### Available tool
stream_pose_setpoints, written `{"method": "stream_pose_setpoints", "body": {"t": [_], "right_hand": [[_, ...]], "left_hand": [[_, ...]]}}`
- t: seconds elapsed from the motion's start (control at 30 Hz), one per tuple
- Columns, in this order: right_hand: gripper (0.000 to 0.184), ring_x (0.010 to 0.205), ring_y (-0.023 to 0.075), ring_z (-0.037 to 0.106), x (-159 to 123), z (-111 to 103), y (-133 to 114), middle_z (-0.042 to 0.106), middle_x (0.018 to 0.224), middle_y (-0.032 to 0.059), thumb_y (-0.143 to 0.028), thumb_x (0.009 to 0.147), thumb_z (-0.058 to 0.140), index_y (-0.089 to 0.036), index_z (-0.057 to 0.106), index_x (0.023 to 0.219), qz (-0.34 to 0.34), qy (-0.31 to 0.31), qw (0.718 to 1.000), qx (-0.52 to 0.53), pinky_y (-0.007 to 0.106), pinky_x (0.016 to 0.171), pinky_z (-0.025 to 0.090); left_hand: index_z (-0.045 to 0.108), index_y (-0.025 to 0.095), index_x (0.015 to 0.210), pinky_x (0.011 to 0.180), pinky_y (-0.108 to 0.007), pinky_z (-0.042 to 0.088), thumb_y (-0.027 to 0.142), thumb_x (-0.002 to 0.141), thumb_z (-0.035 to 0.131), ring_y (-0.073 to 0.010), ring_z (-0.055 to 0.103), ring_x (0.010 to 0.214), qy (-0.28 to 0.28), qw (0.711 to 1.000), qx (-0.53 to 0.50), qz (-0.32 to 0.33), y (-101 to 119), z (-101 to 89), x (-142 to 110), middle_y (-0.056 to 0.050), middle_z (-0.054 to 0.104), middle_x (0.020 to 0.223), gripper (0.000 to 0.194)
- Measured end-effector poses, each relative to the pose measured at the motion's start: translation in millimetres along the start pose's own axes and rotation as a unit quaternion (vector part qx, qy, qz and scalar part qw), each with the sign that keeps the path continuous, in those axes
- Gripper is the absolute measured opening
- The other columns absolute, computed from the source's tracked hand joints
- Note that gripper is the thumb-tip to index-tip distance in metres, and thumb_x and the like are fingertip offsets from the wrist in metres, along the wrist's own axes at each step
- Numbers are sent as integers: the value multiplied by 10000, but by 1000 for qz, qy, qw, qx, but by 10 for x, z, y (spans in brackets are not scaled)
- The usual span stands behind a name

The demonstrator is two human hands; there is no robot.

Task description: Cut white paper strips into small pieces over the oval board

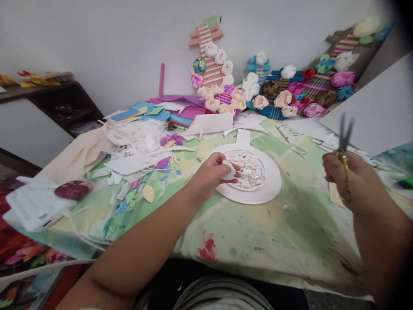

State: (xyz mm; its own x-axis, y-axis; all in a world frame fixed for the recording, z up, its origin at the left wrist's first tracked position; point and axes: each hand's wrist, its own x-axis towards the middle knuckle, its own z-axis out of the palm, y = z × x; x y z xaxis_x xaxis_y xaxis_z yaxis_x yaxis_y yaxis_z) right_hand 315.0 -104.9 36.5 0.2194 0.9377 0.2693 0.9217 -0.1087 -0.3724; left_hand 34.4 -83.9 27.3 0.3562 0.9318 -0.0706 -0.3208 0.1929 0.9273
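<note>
My left hand (213, 174) pinches a small white foam piece (229, 170) between thumb and fingers. It is over the left part of a white oval cutout (272, 183) with a short neck at its top. Inside the oval's ring lie several small white scraps (250, 168), partly hidden by my fingers. Off to the right, raised above the table, my right hand (358, 176) grips scissors (346, 144) by their gold handles, blades pointing up and slightly apart. The scissors are well away from the foam piece.
White string (138, 137) and coloured scraps (138, 193) cover the table's left side, near a white power bank (35, 206) and a dark red oval object (73, 189). Flower-decorated craft guitars (211, 69) lean on the back wall. A white board (374, 107) stands right.
</note>
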Motion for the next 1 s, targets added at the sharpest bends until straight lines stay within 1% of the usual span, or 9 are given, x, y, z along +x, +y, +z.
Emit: {"method": "stream_pose_setpoints", "body": {"t": [0.1,0.13,0.2,0.27,0.37,0.5,0.7,0.83,1.0], "right_hand": [[486,561,180,475,-54,-24,-173,517,629,60,-652,662,319,-197,489,693,118,-78,990,-20,313,496,350],[484,549,178,469,-86,-16,-231,518,614,65,-651,660,322,-195,482,669,129,-84,988,-22,313,494,348],[507,534,163,454,-165,13,-344,508,592,63,-626,725,172,-198,436,660,132,-55,990,-17,297,488,337],[486,502,152,433,-247,48,-447,496,560,54,-627,723,188,-199,409,660,134,-24,990,-26,278,458,308],[464,508,141,435,-359,104,-588,491,556,33,-632,692,288,-194,417,609,71,-93,993,-17,259,466,295],[399,525,118,426,-500,204,-786,476,558,-7,-569,724,317,-198,397,601,-93,-136,985,43,223,474,279],[431,483,117,398,-590,335,-945,514,584,15,-599,704,315,-195,450,641,-83,-141,983,-78,224,436,194],[405,516,125,423,-603,351,-943,537,643,26,-579,704,341,-194,466,700,-92,-154,981,-74,222,442,195],[389,503,117,416,-617,360,-944,519,601,7,-557,728,315,-197,428,633,-107,-157,981,-49,219,445,204]], "left_hand": [[400,172,709,635,-310,471,84,620,510,-139,595,672,-32,999,-4,6,11,0,-25,-6,595,720,167],[415,169,710,638,-305,470,84,619,517,-134,593,670,-38,999,-4,10,12,3,-30,-4,592,728,161],[459,153,704,649,-288,467,98,625,536,-121,589,664,-49,999,6,13,3,12,-35,-9,584,748,124],[512,135,708,650,-267,466,136,635,560,-114,585,667,-56,998,19,14,-17,21,-32,-13,574,746,87],[570,129,752,621,-237,469,211,637,594,-102,572,654,-41,998,33,17,-58,27,-17,-3,560,698,144],[599,137,813,608,-235,472,255,618,622,-95,570,622,-20,998,48,28,-108,30,1,-2,581,694,229],[586,135,802,624,-241,480,229,590,652,-99,585,614,-25,998,21,45,-157,63,2,6,607,687,241],[574,124,759,617,-236,481,227,592,647,-92,577,610,-33,998,40,33,-161,90,-16,9,602,659,209],[553,120,720,615,-236,479,238,607,631,-101,582,633,-41,995,88,19,-146,112,-45,6,595,672,181]]}}
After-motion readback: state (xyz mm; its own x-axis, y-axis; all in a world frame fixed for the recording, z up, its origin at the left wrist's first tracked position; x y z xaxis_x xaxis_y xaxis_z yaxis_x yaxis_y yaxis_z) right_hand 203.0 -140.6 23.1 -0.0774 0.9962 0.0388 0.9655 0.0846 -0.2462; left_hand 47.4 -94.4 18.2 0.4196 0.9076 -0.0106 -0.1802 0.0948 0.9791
